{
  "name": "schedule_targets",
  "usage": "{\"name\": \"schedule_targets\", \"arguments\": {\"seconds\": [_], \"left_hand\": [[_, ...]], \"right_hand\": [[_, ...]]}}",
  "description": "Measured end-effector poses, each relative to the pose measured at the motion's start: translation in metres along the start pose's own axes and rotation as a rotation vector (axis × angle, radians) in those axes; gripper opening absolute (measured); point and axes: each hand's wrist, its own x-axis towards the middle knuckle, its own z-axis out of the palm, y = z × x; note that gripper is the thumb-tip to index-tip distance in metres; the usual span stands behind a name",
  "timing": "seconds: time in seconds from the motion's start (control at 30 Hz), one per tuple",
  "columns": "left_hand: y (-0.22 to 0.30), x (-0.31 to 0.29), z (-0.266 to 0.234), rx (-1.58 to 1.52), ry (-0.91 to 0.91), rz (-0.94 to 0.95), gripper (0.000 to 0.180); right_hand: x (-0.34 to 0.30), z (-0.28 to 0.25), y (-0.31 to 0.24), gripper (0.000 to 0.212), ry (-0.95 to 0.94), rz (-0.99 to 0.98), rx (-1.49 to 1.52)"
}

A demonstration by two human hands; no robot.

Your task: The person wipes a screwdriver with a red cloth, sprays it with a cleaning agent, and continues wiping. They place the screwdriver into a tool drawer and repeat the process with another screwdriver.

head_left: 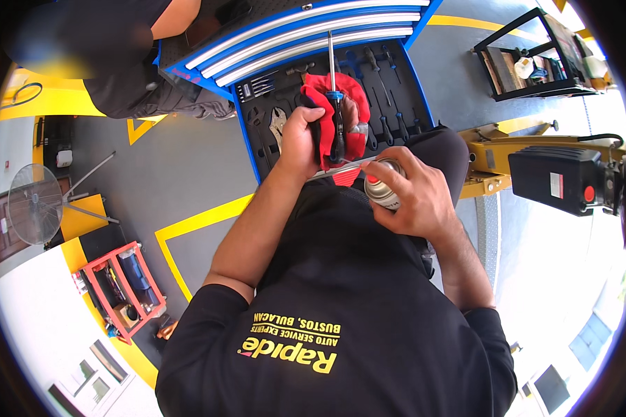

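Above an open tool drawer (pixel 422 94), my left hand (pixel 302 141) is closed around a red cloth (pixel 357 90). A screwdriver (pixel 338 125) with a dark handle and blue collar lies on the cloth, its long metal shaft pointing away from me. My right hand (pixel 424 193) grips a spray can (pixel 380 195) with a red top, just right of the cloth. The right index finger reaches over the can's top, and the nozzle end faces the screwdriver's handle. My left fingers are mostly hidden behind the cloth.
Dark foam in the drawer holds locking pliers (pixel 277 126), several screwdrivers (pixel 403 126) and wrenches. The blue tool cabinet (pixel 306 35) stands ahead. Another person (pixel 118 55) is at the upper left. A yellow metal arm (pixel 490 154) with a black box (pixel 555 177) extends at right; a fan (pixel 36 203) stands left.
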Motion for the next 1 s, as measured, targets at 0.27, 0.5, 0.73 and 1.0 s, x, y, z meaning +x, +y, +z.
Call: {"name": "schedule_targets", "arguments": {"seconds": [0.27,0.5,0.73,1.0], "left_hand": [[-0.006,-0.002,-0.004,-0.238,0.104,-0.080,0.058],[-0.004,-0.015,-0.017,-0.185,0.095,-0.132,0.053],[0.012,-0.017,-0.024,-0.009,-0.037,-0.098,0.059],[0.030,-0.016,-0.039,-0.345,0.005,-0.156,0.065]], "right_hand": [[0.039,-0.033,0.027,0.073,0.418,0.027,0.139],[0.194,-0.094,0.072,0.088,1.054,-0.266,0.112],[0.379,-0.078,0.152,0.105,1.012,-0.192,0.132],[0.371,-0.046,0.145,0.112,1.005,-0.170,-0.077]]}}
